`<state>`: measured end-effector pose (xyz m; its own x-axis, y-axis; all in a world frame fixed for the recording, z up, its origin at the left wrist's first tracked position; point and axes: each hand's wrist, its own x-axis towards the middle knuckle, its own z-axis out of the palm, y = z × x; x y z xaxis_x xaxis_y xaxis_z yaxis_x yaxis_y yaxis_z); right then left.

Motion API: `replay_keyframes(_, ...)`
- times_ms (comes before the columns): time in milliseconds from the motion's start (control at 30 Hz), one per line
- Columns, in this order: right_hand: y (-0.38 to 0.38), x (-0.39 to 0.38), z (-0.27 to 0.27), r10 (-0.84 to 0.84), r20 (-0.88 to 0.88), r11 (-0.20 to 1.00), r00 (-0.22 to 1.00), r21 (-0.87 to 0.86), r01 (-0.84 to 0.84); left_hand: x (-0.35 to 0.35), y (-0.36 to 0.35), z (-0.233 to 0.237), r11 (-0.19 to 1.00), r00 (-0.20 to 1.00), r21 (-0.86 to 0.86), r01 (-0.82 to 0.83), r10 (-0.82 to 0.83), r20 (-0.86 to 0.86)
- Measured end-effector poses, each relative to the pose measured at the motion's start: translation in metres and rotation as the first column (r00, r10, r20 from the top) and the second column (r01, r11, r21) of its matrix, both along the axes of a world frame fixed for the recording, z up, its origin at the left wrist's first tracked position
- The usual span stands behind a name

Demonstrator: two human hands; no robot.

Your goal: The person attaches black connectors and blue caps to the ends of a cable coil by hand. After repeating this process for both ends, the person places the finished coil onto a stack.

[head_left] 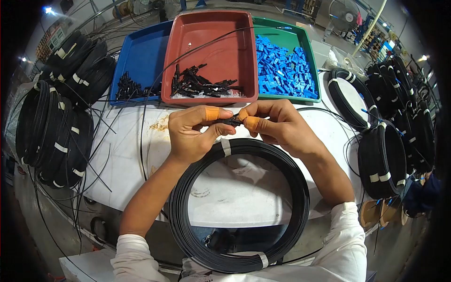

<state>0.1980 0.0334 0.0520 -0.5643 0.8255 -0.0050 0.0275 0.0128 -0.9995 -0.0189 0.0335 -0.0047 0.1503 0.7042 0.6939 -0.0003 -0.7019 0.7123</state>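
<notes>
My left hand (193, 131) and my right hand (277, 124) meet over the white table (131, 155), both pinching a small black connector (230, 121) between the fingertips. Orange finger cots cover my left thumb and two right fingertips. A thin black cable runs from the connector up over the red tray. Below my hands lies a large black cable coil (239, 207), taped in white, resting against my body.
A blue tray (141, 61) and a red tray (211, 51) hold black connector parts; a green tray (286, 61) holds blue parts. Stacks of black cable coils stand at the left (51, 131) and the right (390, 155). A fan (345, 14) stands far back.
</notes>
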Motion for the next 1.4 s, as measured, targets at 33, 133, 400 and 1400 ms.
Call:
replay_keyframes(33, 0.0, 0.0, -0.001, 0.001, 0.0, 1.0, 1.0, -0.001, -0.001, 0.0, 0.0, -0.002, 1.0, 1.0, 0.014, -0.015, 0.015, 0.01)
replay_keyframes(133, -0.002, -0.001, 0.0, -0.027, -0.024, 1.0, 0.999, -0.004, 0.027, 0.0, 0.003, -0.004, 0.993, 0.999, 0.11, -0.046, 0.044, 0.016)
replay_keyframes(400, -0.009, 0.0, 0.008, -0.019, -0.092, 0.998, 0.996, -0.064, 0.013, -0.004, 0.006, -0.002, 0.962, 0.996, 0.262, -0.078, 0.084, -0.01)
replay_keyframes(1400, -0.01, -0.004, 0.002, -0.043, -0.02, 0.982, 0.999, -0.184, 0.039, 0.002, 0.001, -0.002, 0.966, 0.998, 0.249, -0.064, 0.064, 0.006)
